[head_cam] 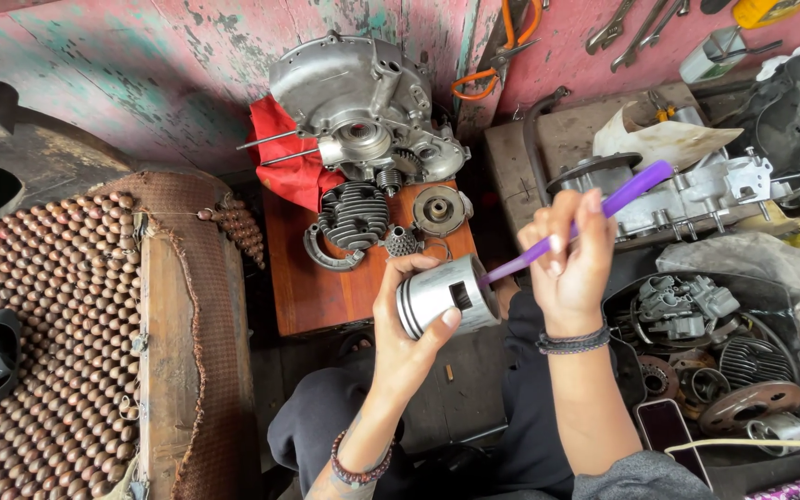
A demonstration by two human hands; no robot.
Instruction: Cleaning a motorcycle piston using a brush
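I see my left hand (409, 324) wrapped around a metal piston (446, 294), held above my lap; my right hand (571, 264) pinches a purple brush (594, 218), its tip at the piston's crown. Cleaning looks underway, unfinished. Beyond sits a small wooden counter (326, 287) with engine parts, pink wall (141, 65) behind
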